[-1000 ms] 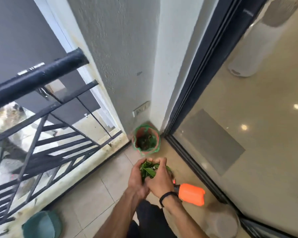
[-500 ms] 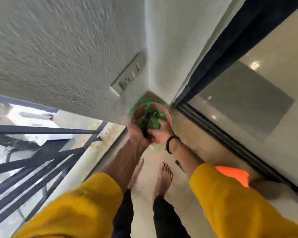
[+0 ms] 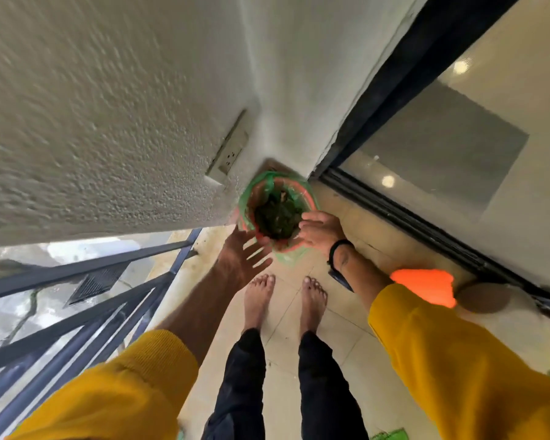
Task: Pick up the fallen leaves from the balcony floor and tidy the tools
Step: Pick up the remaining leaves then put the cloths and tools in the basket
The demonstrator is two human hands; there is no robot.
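A small bin [image 3: 278,214] lined with a green plastic bag stands in the corner of the balcony, where the rough, pebbled plaster wall [image 3: 92,122] meets a smoother white wall. Its rim shows orange through the thin liner, and a dark heap of leaves [image 3: 278,215] fills the inside.

Both hands hover at the bin's near rim. The left hand [image 3: 243,260] is spread, fingers straight and apart, holding nothing, just beside the rim on its left. The right hand [image 3: 319,230] reaches over the right edge of the rim with relaxed, lightly bent fingers; nothing shows in its grasp. A black band [image 3: 338,249] circles the right wrist, and both arms wear ribbed yellow sleeves pushed up the forearm.

A pale wall socket [image 3: 231,150] sits on the plaster just above and left of the bin; any marking on it is too blurred to read. To the right, a dark sliding-door frame [image 3: 394,198] with ridged tracks runs along the floor, with glossy glass behind it reflecting ceiling lights. A bright orange plastic object [image 3: 424,285] lies on the beige floor tiles [image 3: 299,328] near the track, partly hidden by the right forearm, with a rounded tan shape just beside it. On the left, a dark metal railing [image 3: 77,312] of slanted bars borders the balcony. Two bare feet [image 3: 261,300] stand on the tiles just short of the bin.
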